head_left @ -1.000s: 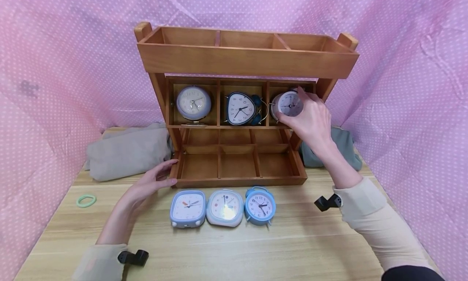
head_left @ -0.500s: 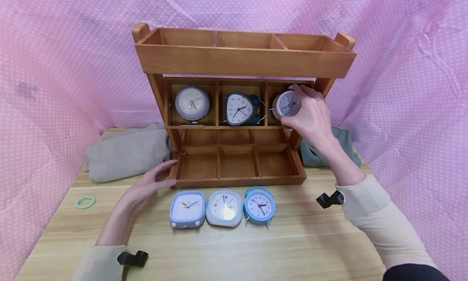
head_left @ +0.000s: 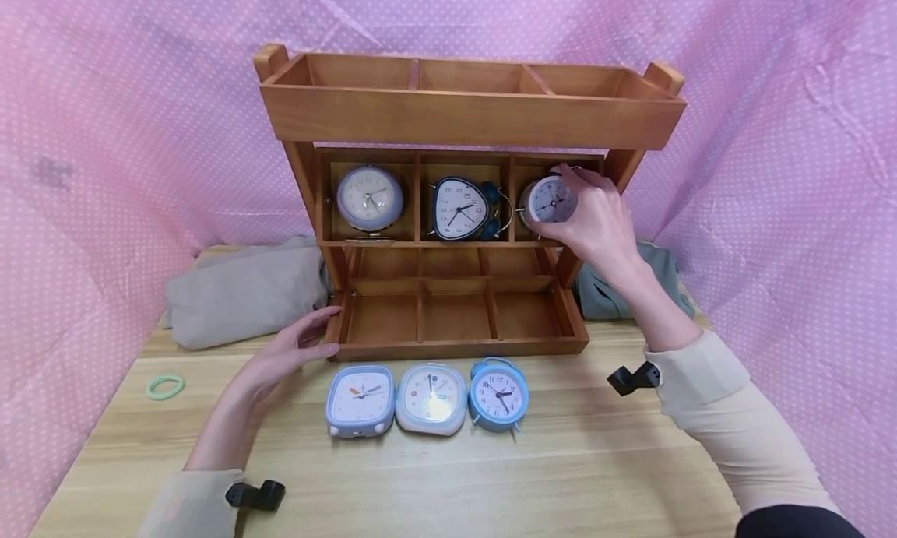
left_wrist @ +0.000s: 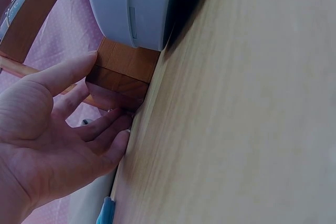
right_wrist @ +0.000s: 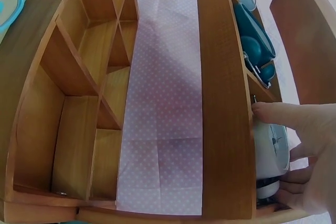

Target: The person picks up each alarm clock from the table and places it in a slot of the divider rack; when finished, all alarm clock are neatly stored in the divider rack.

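My right hand (head_left: pixel 597 220) grips a white twin-bell alarm clock (head_left: pixel 552 202) in the right compartment of the wooden rack's (head_left: pixel 469 117) middle tier. Thumb and fingers span its rim; its face looks outward, and the hand hides its right side. In the right wrist view, the clock's white body (right_wrist: pixel 266 153) sits behind the tier's front board. My left hand (head_left: pixel 287 349) touches the left end of the bottom tier, thumb at the front corner, fingers loosely extended along the side. Beside the white clock lies a dark blue triangular alarm clock (head_left: pixel 459 209) on its side; a round lavender clock (head_left: pixel 369 198) occupies the left compartment.
On the table (head_left: pixel 448 487), before the rack, are a square blue clock (head_left: pixel 360 400), a rounded white-and-blue clock (head_left: pixel 430 398) and a round blue alarm clock (head_left: pixel 498 396). Grey cloth (head_left: pixel 245 293) and green cloth (head_left: pixel 669 281) flank the rack. A green ring (head_left: pixel 165 387) lies left.
The white alarm clock has turned slightly counterclockwise in my right hand's grip, within its compartment. My left hand has stayed at the rack's end.
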`<state>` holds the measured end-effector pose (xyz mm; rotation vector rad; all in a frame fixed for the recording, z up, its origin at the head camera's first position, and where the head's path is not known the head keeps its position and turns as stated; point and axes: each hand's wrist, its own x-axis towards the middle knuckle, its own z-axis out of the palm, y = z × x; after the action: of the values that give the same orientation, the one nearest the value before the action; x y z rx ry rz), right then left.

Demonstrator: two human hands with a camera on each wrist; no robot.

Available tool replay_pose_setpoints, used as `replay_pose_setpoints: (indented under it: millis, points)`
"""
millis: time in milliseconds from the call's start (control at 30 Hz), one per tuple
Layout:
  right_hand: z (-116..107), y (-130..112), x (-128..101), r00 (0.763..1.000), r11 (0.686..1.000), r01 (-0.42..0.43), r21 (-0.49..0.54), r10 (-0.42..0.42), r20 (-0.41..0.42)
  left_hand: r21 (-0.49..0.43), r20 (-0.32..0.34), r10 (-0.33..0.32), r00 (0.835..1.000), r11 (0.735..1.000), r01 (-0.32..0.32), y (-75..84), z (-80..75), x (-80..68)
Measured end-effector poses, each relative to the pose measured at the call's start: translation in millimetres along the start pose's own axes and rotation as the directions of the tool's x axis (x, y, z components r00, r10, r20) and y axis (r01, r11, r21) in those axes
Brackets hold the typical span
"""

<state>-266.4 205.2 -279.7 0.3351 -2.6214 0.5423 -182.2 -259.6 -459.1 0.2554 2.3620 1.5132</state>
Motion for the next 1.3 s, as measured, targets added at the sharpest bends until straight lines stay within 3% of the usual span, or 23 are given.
replay_pose_setpoints:
  millis: [433,600,733,833,1000,1300]
  points:
    - [1,6,-3,0.998,0.998,0.063,-0.004,-0.063,-0.020,-0.008,0.002,0.006,1.000,1.000,-0.006,-0.2,0.9,-0.2]
    - [4,4,-10,0.990,0.995,0.102,0.020,-0.099,-0.105,-0.003,0.000,0.002,1.000,1.000,-0.002,-0.2,0.4,0.1]
    - [9,-6,-18,0.964,0.985,0.169,0.032,-0.158,-0.214,-0.002,0.000,0.003,1.000,1.000,-0.003,-0.8,0.0,-0.1]
    - [14,-18,-19,0.945,0.972,0.230,0.039,-0.213,-0.248,-0.003,-0.004,0.006,1.000,1.000,-0.006,-1.6,0.1,-0.7]
    - [24,-41,-17,0.932,0.951,0.308,0.033,-0.294,-0.213,-0.005,-0.007,0.007,1.000,1.000,-0.007,-2.3,0.2,-0.8]
    - [47,-72,-11,0.927,0.934,0.348,-0.077,-0.355,-0.119,0.002,0.000,-0.001,1.000,1.000,0.001,-1.0,0.2,0.0]
